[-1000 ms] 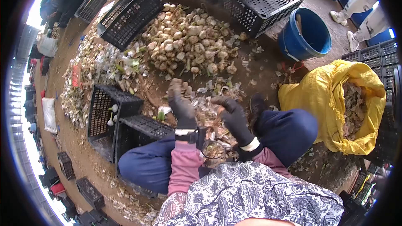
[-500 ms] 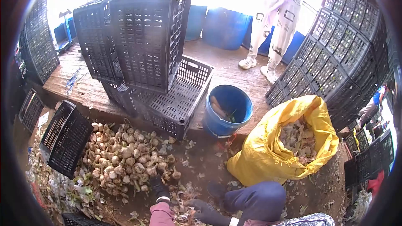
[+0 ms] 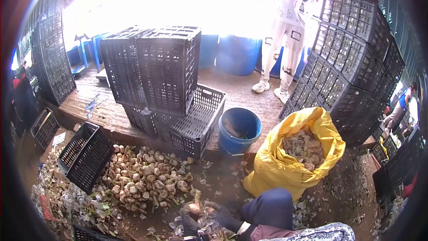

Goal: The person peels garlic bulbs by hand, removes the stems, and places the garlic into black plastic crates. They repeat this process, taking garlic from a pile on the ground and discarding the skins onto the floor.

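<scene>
Both hands wear dark gloves and are low in the view, close together above loose skins. My left hand (image 3: 190, 220) is wrapped round a garlic bulb (image 3: 194, 208) whose stem points up. From the right, my right hand (image 3: 222, 216) reaches in beside the bulb, fingers bent; what lies between them is too small to make out. A heap of garlic bulbs (image 3: 145, 176) lies just beyond and left of my hands. To the right, past my bent knee, stands a yellow sack (image 3: 272, 169) holding peeled skins.
A blue bucket (image 3: 240, 142) stands behind the sack's left side. Black crates are stacked at centre left (image 3: 167, 71) and at right (image 3: 343, 62). A tilted crate (image 3: 91, 160) borders the heap. A person in light clothes (image 3: 285, 40) stands at the back.
The view has tilted up. My left hand has moved from the heap's edge towards my right hand and now holds a bulb. Both hands are now together.
</scene>
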